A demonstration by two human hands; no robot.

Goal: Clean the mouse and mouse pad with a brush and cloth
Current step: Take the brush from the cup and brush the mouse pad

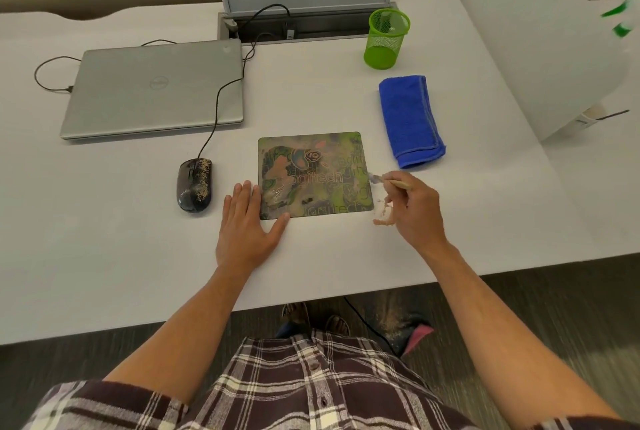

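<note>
A patterned green mouse pad (313,175) lies flat on the white desk (104,256). My left hand (247,221) rests flat and open on the desk, with its thumb and fingers pressing the pad's near-left corner. My right hand (414,209) is closed on a small wooden-handled brush (382,180), whose bristles touch the pad's right edge. A small heap of sandy dust (384,216) lies on the desk just off the pad's near-right corner. The black wired mouse (194,185), speckled with the same dust, sits to the left of the pad. A folded blue cloth (410,119) lies to the far right.
A closed grey laptop (156,88) lies at the far left, with the mouse cable (216,110) running past its right side to a cable hatch (304,22). A green mesh pen cup (386,38) stands behind the cloth. A white partition (540,41) borders the right side.
</note>
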